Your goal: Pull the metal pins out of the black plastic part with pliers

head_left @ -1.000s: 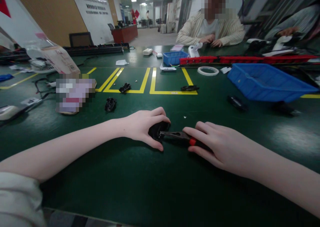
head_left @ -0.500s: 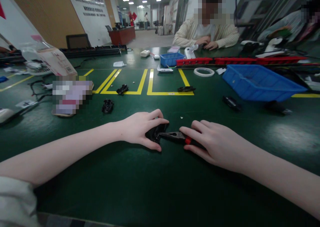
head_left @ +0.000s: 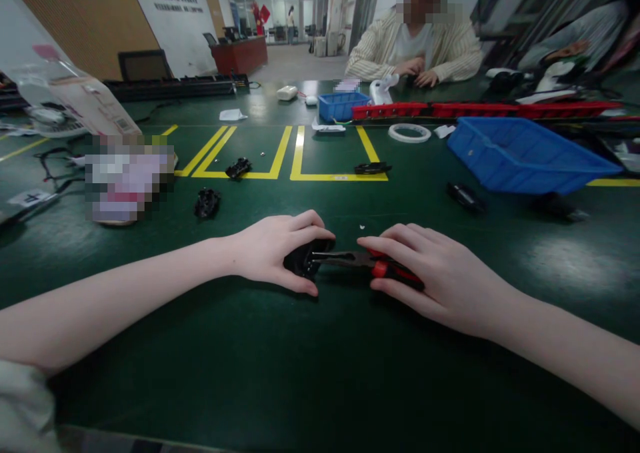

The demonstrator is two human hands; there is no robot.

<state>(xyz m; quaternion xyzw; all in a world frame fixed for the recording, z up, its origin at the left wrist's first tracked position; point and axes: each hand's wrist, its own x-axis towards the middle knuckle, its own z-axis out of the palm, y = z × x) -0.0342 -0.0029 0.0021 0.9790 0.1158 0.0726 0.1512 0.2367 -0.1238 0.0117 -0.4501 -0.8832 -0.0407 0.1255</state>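
My left hand [head_left: 273, 253] is cupped over a small black part [head_left: 303, 261] and holds it down on the green table [head_left: 280, 366]. My right hand [head_left: 433, 276] grips red-handled needle-nose pliers [head_left: 367, 265], fingers wrapped over the handles. The pliers' dark jaws reach left into the black part, just under my left fingertips. Both forearms lie low across the table.
Loose black parts [head_left: 207, 202] [head_left: 238, 168] [head_left: 372, 168] [head_left: 465, 196] lie beyond my hands near yellow floor-tape lines [head_left: 295, 156]. A large blue bin [head_left: 525, 154] sits at right, a small blue bin [head_left: 342, 106] farther back. A white tape ring [head_left: 409, 132] and a red rail [head_left: 480, 110]. A person in a striped shirt [head_left: 415, 50] works opposite.
The view has shifted slightly and both hands sit a little higher in frame. More of the pliers' red handle shows under my right hand; the grip on both things is unchanged.
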